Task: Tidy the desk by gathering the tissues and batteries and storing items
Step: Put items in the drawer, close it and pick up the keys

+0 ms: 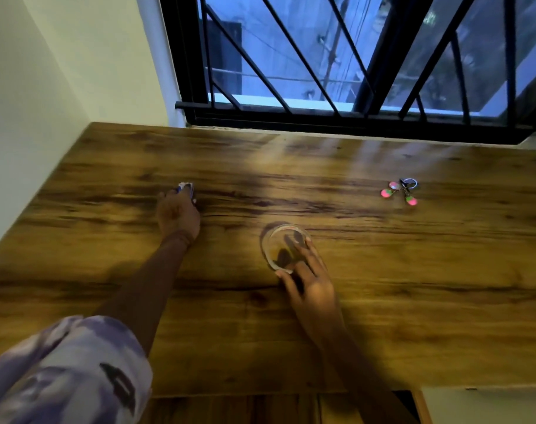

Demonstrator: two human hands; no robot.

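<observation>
Nearest the camera: a rolled-up purple and white patterned sleeve (74, 362) on the left arm, over the near edge of a wooden desk (413, 286).

Mid-desk: right hand (309, 283) laid against a small round clear container (283, 247), thumb at its near rim, fingers spread over and along its right side, grasping it. Container upright, open at the top; brown wood grain and finger shadows visible through it; contents not discernible, view blurred.

Farther left: left hand (178, 214) stretched forward, palm down, fingers curled around a small blue and white item (186, 188) that protrudes past the fingertips and touches the desk surface. Item mostly hidden and blurred; cannot tell whether battery or tissue.

Far right, well apart from both hands: bunch of keys (402, 191) on a metal ring, with pink and green fobs, lying flat on the desk.

Beyond the far desk edge: window with black bars (291, 56); pale wall at left.
</observation>
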